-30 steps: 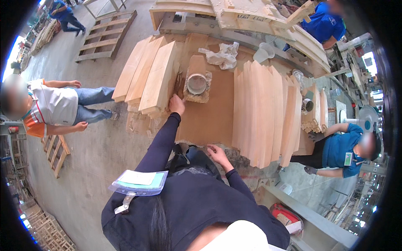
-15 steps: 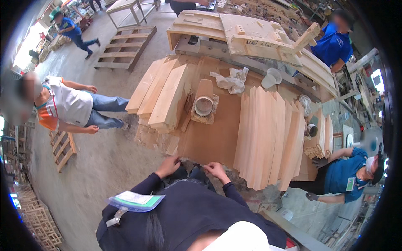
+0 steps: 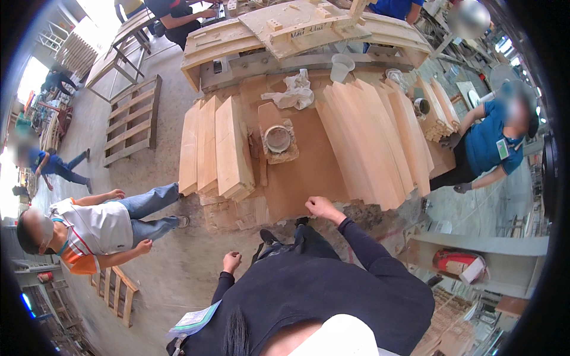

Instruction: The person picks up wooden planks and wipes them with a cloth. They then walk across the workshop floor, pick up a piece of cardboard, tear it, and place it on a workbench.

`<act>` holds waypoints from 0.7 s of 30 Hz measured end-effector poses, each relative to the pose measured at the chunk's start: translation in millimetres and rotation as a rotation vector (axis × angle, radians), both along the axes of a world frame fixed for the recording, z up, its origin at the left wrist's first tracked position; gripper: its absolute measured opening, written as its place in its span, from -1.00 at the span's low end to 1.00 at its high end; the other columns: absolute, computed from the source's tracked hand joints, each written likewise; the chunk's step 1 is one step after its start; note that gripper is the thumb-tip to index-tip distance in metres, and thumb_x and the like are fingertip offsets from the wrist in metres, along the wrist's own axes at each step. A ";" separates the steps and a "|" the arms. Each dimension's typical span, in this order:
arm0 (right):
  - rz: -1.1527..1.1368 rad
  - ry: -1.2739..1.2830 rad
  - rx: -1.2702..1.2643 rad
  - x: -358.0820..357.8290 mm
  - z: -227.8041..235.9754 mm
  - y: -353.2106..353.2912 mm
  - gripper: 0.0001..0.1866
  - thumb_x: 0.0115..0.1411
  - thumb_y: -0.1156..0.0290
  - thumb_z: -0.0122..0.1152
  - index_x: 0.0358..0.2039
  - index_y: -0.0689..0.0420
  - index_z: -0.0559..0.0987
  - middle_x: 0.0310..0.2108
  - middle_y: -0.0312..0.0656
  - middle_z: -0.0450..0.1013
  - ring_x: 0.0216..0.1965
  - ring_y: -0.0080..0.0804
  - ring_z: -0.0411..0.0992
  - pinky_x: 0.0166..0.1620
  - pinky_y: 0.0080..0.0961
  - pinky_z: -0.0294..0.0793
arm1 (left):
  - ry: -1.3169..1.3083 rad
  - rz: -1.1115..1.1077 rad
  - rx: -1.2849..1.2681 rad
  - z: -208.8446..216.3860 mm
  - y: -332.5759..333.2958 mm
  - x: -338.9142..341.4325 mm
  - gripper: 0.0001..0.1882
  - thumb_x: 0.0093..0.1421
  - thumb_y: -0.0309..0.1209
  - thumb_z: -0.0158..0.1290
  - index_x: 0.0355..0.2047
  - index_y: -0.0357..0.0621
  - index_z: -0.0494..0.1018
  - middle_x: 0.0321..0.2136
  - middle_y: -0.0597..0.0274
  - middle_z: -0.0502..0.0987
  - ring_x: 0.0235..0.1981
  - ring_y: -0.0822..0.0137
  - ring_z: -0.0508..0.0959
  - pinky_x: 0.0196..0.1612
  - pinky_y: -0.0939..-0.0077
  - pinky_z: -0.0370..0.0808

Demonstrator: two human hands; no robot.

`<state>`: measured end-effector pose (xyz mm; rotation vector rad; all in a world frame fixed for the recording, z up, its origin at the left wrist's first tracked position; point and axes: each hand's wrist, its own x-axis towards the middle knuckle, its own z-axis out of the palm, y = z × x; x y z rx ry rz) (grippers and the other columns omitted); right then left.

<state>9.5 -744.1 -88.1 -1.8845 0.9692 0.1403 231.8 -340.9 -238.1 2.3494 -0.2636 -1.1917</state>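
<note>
My left hand [image 3: 232, 261] is low beside my body with its fingers curled in; whether anything is in them is too small to see. Over the near edge of the brown board-covered work surface [image 3: 303, 181] is my right hand [image 3: 321, 208], its fingers pinched together on something I cannot make out. The right hand is nearest to a big stack of pale wooden slats [image 3: 371, 145]. Left of that, a round tub [image 3: 278, 139] stands on a wood block, apart from both hands. A second stack of thick wooden pieces [image 3: 231, 148] lies further left.
Crumpled white cloth [image 3: 291, 92] and plastic cups [image 3: 340, 66] lie at the back, before a wooden workbench [image 3: 219, 44]. A person in white and orange [image 3: 95, 228] stands at left, another in teal [image 3: 490, 139] at right. Pallets [image 3: 133, 118] lie on the floor. A metal beam [image 3: 504, 244] is at right.
My hands have moved apart: the left back toward my body, the right forward over the surface's near edge. My view has turned, and the person in blue at far left has walked on.
</note>
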 end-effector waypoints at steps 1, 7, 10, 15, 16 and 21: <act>0.031 0.027 -0.026 4.1 8.1 3.7 -0.63 0.13 0.16 -0.01 -0.49 0.23 0.58 -0.56 -0.05 0.53 -0.46 -0.18 0.52 -0.32 -0.26 0.46 | 0.023 0.043 0.012 -9.1 9.7 7.7 -0.66 0.03 -0.30 0.05 -0.25 -0.25 0.58 -0.44 0.03 0.63 -0.47 0.27 0.65 -0.29 0.44 0.56; 0.067 -0.022 -0.029 10.6 33.2 24.5 -0.65 0.17 0.17 0.02 -0.53 0.15 0.59 -0.58 -0.21 0.54 -0.54 -0.38 0.50 -0.40 -0.43 0.45 | 0.080 0.140 -0.010 -9.7 18.3 23.9 -0.70 0.03 -0.35 0.03 -0.30 -0.32 0.57 -0.48 0.07 0.63 -0.53 0.32 0.64 -0.38 0.47 0.57; 0.149 -0.033 -0.017 4.3 22.4 26.0 -0.65 0.19 0.16 0.02 -0.53 0.14 0.60 -0.56 -0.21 0.55 -0.51 -0.41 0.51 -0.39 -0.43 0.45 | 0.008 0.165 -0.028 -17.9 26.0 24.0 -0.70 0.03 -0.36 0.02 -0.30 -0.32 0.57 -0.50 0.08 0.63 -0.54 0.32 0.64 -0.39 0.47 0.57; 0.608 0.110 0.468 10.2 61.1 0.2 -0.53 0.26 -0.06 0.04 -0.33 0.08 0.68 -0.40 -0.36 0.59 -0.35 -0.57 0.51 -0.28 -0.58 0.44 | -0.094 0.324 -0.087 -19.7 16.7 7.4 -0.69 0.03 -0.35 0.02 -0.30 -0.31 0.57 -0.50 0.08 0.63 -0.53 0.31 0.64 -0.35 0.46 0.57; 0.677 0.089 0.591 25.6 102.3 -11.4 -0.55 0.31 0.01 -0.01 -0.22 0.12 0.66 -0.32 -0.31 0.59 -0.26 -0.56 0.51 -0.16 -0.59 0.45 | -0.097 0.384 -0.092 -17.7 15.5 0.6 -0.69 0.02 -0.35 0.02 -0.30 -0.29 0.58 -0.50 0.07 0.63 -0.52 0.30 0.65 -0.33 0.45 0.57; 0.713 -0.301 0.422 123.5 231.1 -143.8 -0.59 0.31 0.08 0.00 -0.13 0.14 0.61 -0.31 -0.24 0.58 -0.28 -0.50 0.53 -0.14 -0.50 0.50 | -0.133 0.410 0.010 -49.2 44.8 -50.7 -0.70 0.00 -0.33 0.04 -0.32 -0.25 0.58 -0.51 0.10 0.63 -0.51 0.30 0.65 -0.33 0.46 0.57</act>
